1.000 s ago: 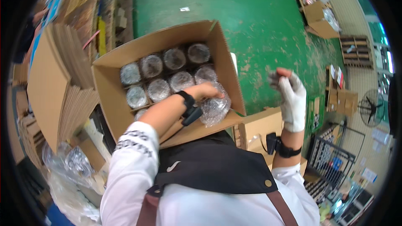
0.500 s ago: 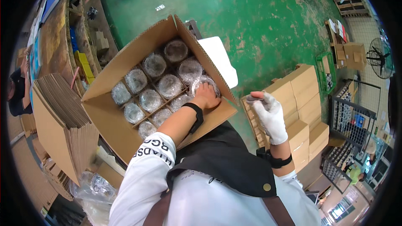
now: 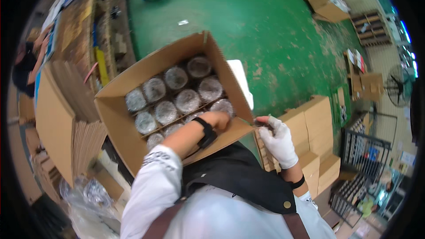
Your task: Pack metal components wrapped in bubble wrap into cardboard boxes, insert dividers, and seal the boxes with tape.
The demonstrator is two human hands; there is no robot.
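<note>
An open cardboard box (image 3: 117,128) stands in front of me, split by dividers and filled with rows of round pieces in clear bubble wrap (image 3: 187,101). My bare left hand (image 3: 218,120) reaches down inside it at the near right corner, beside a wrapped piece (image 3: 222,107). Its fingers are blurred and partly hidden, so I cannot see whether they hold anything. My right hand (image 3: 280,144), in a white glove with a bare fingertip showing, has its fingers curled against the box's right corner.
Stacked closed cartons (image 3: 310,128) stand to the right. Flat cardboard sheets (image 3: 66,106) lean at the left, near a wooden workbench (image 3: 82,22) where another person works. A white panel (image 3: 241,82) sits behind the box. Wire racks (image 3: 367,150) and a fan (image 3: 397,86) are at far right.
My left hand has gone deeper into the box beside the near right wrapped piece. My right hand has come closer to the box corner. The whole view has shifted slightly.
</note>
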